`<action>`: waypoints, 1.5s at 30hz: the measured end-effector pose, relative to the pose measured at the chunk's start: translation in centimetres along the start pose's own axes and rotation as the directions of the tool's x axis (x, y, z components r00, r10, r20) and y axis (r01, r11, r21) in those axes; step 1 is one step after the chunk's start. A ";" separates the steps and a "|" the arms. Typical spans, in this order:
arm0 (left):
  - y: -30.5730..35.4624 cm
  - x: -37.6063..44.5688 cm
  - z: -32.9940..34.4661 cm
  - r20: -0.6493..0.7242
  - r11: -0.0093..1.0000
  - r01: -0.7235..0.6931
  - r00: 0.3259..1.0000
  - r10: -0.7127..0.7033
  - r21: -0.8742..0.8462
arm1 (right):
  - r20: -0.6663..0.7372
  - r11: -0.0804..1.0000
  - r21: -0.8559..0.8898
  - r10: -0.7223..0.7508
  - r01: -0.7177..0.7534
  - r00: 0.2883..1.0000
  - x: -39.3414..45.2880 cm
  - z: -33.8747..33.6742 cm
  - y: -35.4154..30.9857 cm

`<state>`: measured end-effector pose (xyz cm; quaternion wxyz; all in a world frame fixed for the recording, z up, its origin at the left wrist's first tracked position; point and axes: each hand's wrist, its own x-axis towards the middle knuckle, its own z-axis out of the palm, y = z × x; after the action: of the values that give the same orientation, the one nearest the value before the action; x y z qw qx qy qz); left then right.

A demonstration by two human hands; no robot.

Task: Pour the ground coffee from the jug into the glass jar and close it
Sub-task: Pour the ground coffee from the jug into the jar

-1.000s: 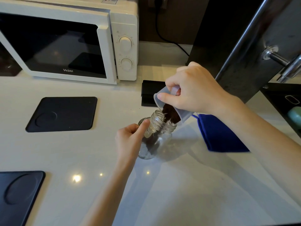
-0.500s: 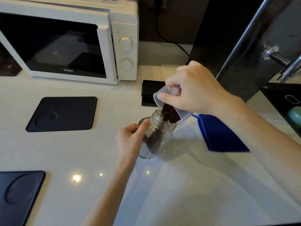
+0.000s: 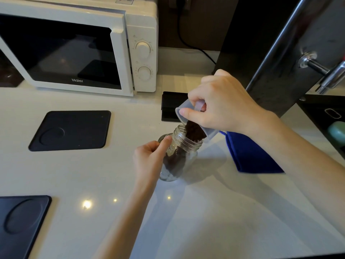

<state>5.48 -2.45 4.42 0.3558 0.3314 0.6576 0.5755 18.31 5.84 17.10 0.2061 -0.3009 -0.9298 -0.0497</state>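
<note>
A clear glass jar [image 3: 183, 157] stands on the white counter, tilted toward the right, partly filled with dark ground coffee. My left hand [image 3: 149, 159] grips its left side, thumb up by the threaded neck. Above it my right hand [image 3: 222, 105] holds a clear plastic jug [image 3: 194, 118] tipped steeply down, spout at the jar's mouth. Ground coffee [image 3: 194, 132] slides from the jug into the jar. A lid [image 3: 162, 138] seems to peek out behind my left hand, mostly hidden.
A white microwave [image 3: 78, 45] stands at the back left. Two black mats lie on the counter [image 3: 71, 130] [image 3: 20, 223]. A small black box [image 3: 170, 109] sits behind the jug, a blue cloth [image 3: 252, 154] to the right. A dark door with a metal handle [image 3: 324, 71] stands at the right.
The coffee level in the jar has risen as more grounds slid out of the jug. Both hands have stayed almost in place.
</note>
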 end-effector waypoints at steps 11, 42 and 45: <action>0.0 -0.2 -0.1 0.010 1.000 0.011 1.000 -0.011 0.012 | 0.019 1.000 0.001 0.001 -0.001 1.000 0.0 -0.3 -0.1; -0.2 0.0 0.0 -0.007 1.000 0.003 1.000 -0.003 0.014 | 0.038 1.000 0.017 -0.017 0.017 0.999 0.0 -0.5 -0.4; -0.2 0.0 0.0 -0.009 1.000 -0.002 1.000 0.002 0.019 | 0.040 1.000 0.023 -0.020 0.019 0.999 0.1 -0.6 -0.3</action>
<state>5.48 -2.51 4.20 0.3492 0.3328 0.6641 0.5712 18.24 5.50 17.73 0.1903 -0.2903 -0.9372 -0.0352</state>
